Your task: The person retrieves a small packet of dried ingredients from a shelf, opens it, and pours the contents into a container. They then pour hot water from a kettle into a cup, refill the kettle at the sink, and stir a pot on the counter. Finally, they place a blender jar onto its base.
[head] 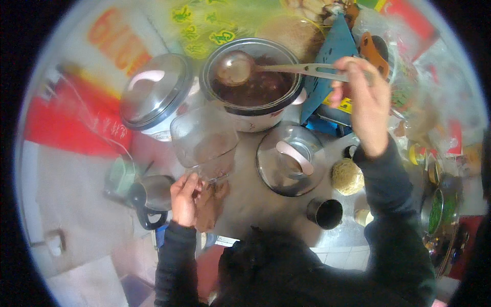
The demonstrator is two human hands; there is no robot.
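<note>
My right hand (pixel 364 92) grips the handle of a long metal ladle (pixel 234 68), whose bowl hangs over a large round pot (pixel 251 123). Dark reddish-brown food or liquid (pixel 264 90) fills part of that pot. Lower left, my left hand (pixel 186 199) pinches the near edge of a clear plastic takeaway container (pixel 203 134), tilted in front of the pot. Whether the container holds anything cannot be made out. Between my arms a glass lid (pixel 284 184) with a pale pink handle lies on the metal counter (pixel 251 199).
A second pot (pixel 157 92) with its lid on stands left of the open one. Left of my left hand is a kettle (pixel 153 195) with a black handle. A dark metal cup (pixel 325 213) and a ball of noodles (pixel 347 176) sit near my right forearm. A blue panel (pixel 332 57) stands behind.
</note>
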